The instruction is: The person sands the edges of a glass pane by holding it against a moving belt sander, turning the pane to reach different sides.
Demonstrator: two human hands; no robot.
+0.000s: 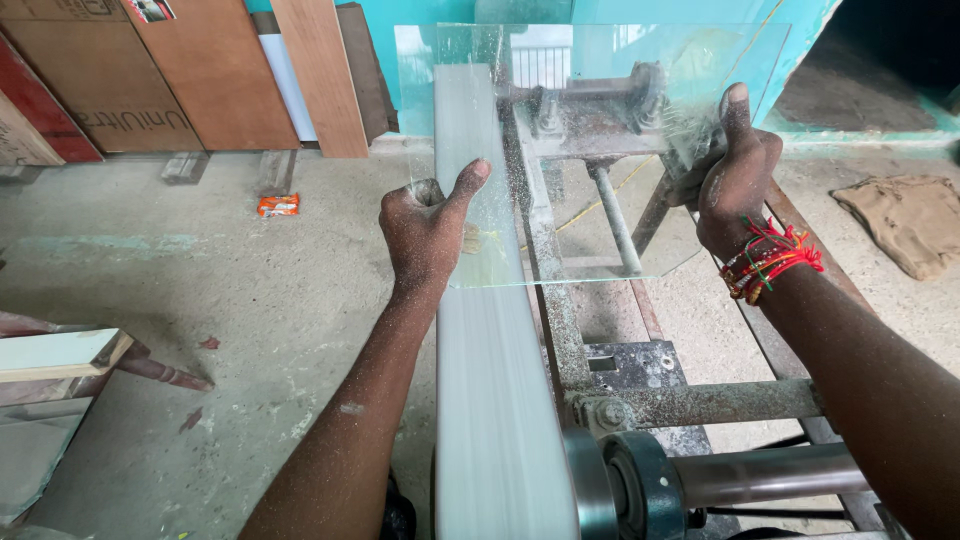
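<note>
**Glass pane held over a running belt**

Glass sheet (590, 150), clear and rectangular, stands nearly upright at twelve o'clock from the wearer, dusted with fine white grit along its left part. Its lower edge runs just above the pale sanding belt (490, 400), which stretches from six o'clock away toward twelve and looks blurred; whether the glass actually touches the belt cannot be told from here. The belt rides on a rusty metal frame (690, 400) with a dark roller (640, 490) at five o'clock.

Wooden boards (210, 70) lean against the wall at ten o'clock.

Left hand (430, 235) grips the pane's left edge, fingers curled shut round it and the thumb pressed flat on the near face, pointing to one o'clock. Right hand (735, 175) clamps the right edge likewise, thumb upright against the glass, fingers wrapped behind. A red thread band (770, 260) circles the right wrist.

A small orange packet (278, 205) lies on the floor at ten o'clock.
</note>
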